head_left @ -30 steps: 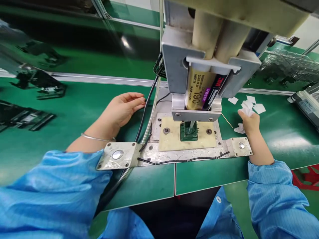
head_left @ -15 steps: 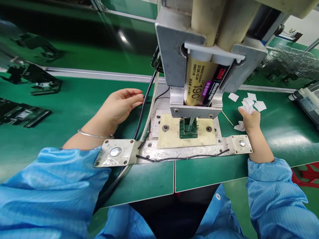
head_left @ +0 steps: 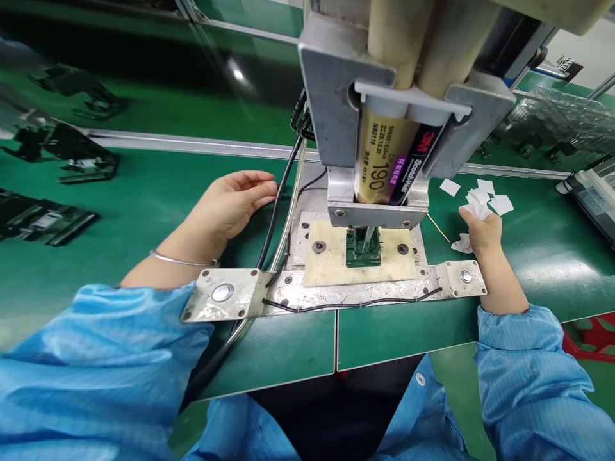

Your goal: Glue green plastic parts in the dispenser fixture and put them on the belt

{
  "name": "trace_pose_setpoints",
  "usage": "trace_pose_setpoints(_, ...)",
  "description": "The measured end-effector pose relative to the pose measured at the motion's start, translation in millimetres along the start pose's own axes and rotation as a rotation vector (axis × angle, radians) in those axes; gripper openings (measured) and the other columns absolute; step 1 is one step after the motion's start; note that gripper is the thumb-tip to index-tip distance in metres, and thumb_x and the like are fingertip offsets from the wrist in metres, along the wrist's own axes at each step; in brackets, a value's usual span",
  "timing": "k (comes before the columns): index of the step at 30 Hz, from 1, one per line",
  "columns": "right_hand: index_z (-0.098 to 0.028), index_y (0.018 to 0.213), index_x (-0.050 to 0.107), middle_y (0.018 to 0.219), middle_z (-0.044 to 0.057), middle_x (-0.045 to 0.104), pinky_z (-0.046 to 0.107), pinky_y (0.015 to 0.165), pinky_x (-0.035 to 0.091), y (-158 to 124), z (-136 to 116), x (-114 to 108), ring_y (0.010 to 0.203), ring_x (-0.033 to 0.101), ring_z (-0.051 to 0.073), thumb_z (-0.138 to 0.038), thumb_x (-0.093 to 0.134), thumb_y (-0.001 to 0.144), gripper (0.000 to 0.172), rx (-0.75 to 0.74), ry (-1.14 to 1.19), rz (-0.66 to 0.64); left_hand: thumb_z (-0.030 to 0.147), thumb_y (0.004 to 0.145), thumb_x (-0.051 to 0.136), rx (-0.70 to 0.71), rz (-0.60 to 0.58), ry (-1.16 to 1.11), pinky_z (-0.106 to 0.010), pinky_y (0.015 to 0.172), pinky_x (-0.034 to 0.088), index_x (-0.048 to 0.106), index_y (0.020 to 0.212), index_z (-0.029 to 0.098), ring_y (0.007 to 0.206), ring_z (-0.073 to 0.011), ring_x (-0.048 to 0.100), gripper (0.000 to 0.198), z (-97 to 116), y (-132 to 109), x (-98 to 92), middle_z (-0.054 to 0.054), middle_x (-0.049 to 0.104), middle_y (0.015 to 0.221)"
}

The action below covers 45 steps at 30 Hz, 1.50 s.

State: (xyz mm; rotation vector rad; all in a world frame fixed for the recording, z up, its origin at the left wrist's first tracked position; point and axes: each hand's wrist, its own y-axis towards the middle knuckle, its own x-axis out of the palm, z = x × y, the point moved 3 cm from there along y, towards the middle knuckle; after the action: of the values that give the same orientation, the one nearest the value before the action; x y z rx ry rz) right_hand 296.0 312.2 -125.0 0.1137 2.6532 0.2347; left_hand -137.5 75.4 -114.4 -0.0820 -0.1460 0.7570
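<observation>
Bench: the green mat (head_left: 144, 211) runs under both forearms; dark parts lie blurred well off beyond the left hand.
Dispenser: a metal head (head_left: 331, 96) with a twin adhesive cartridge (head_left: 384, 173) stands between the two hands and reaches down over the fixture.
Fixture: a steel plate (head_left: 346, 293) with a cream pad lies crosswise, long axis from hand to hand, with a round button at each end, each one on the near side of a wrist.
Left hand: the left hand (head_left: 230, 202) lies released and flat on the mat, palm down, fingertips just beside the black cable (head_left: 278, 205).
Right hand: the right hand (head_left: 483, 234) is pinched on a white scrap (head_left: 475, 211), with loose paper squares (head_left: 500, 203) just beyond it.
Green part: the green part (head_left: 364, 248) sits on the pad under the nozzle, inward of both hands. The left fingertips look a little nearer, with the cable between.
Hidden: the nozzle tip and the part's top are covered by the head. The right fingers are mostly behind the scrap.
</observation>
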Motion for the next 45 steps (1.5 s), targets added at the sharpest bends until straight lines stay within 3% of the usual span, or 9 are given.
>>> trace_pose_setpoints(12,-0.016,0.065,0.061,0.062,-0.001,0.05,0.029,0.059,0.045,2.3,4.0,0.1,0.068,0.054,0.02,-0.046,0.072,0.061,0.032,-0.029,-0.026,0.01,0.013,0.061,0.083,0.004,-0.003,-0.004,-0.023,0.08,0.051,0.069,0.089,0.012,0.08,-0.0102,0.061,0.031,3.1,-3.1,2.0,-0.001,0.065,0.085)
trace_pose_setpoints(21,-0.016,0.07,0.066,0.067,0.0,0.058,0.03,0.063,0.047,7.6,17.0,0.1,0.072,0.058,0.021,-0.05,0.075,0.061,0.036,-0.01,-0.033,0.001,0.01,0.059,0.086,-0.009,0.025,-0.037,-0.024,0.083,0.052,0.068,0.085,0.012,0.08,-0.0101,0.062,0.031,1.8,-2.3,3.0,-0.001,0.066,0.082)
trace_pose_setpoints(33,-0.015,0.068,0.067,0.066,0.001,0.058,0.029,0.061,0.045,3.6,8.8,0.4,0.073,0.058,0.022,-0.046,0.076,0.06,0.034,0.008,-0.03,0.015,0.014,0.053,0.089,0.006,0.009,-0.045,-0.024,0.083,0.053,0.069,0.085,0.013,0.081,-0.0113,0.062,0.038,-1.7,0.3,1.5,0.0,0.066,0.082)
trace_pose_setpoints(36,-0.015,0.069,0.067,0.065,0.0,0.058,0.03,0.063,0.046,1.6,5.6,0.5,0.074,0.059,0.022,-0.042,0.077,0.061,0.03,0.032,-0.027,0.012,0.019,0.05,0.091,0.066,-0.027,0.002,-0.029,0.091,0.053,0.07,0.089,0.015,0.086,-0.0147,0.063,0.045,12.1,-4.6,-0.3,-0.001,0.067,0.087)
trace_pose_setpoints(39,-0.016,0.067,0.066,0.064,0.0,0.057,0.03,0.063,0.046,-0.6,1.2,0.3,0.073,0.059,0.022,-0.038,0.078,0.062,0.026,0.07,-0.029,0.015,0.024,0.055,0.091,0.222,-0.086,0.137,-0.037,0.104,0.049,0.072,0.096,0.017,0.099,-0.0206,0.064,0.046,46.5,-25.6,6.0,-0.004,0.069,0.098)
trace_pose_setpoints(42,-0.017,0.064,0.065,0.064,0.002,0.058,0.031,0.059,0.045,-1.9,-1.4,0.8,0.073,0.059,0.024,-0.035,0.079,0.062,0.022,0.092,-0.02,0.019,0.028,0.056,0.091,0.258,-0.277,0.277,-0.042,0.107,0.049,0.072,0.105,0.019,0.113,-0.0288,0.063,0.053,74.2,-58.6,30.8,-0.006,0.069,0.106)
trace_pose_setpoints(45,-0.019,0.062,0.064,0.065,0.004,0.06,0.033,0.058,0.046,-2.8,-1.7,1.6,0.072,0.06,0.026,-0.032,0.08,0.062,0.021,0.086,0.006,0.017,0.033,0.049,0.094,0.225,-0.491,0.501,-0.046,0.109,0.049,0.068,0.11,0.024,0.123,-0.0336,0.06,0.067,73.7,-88.4,64.8,-0.006,0.066,0.117)
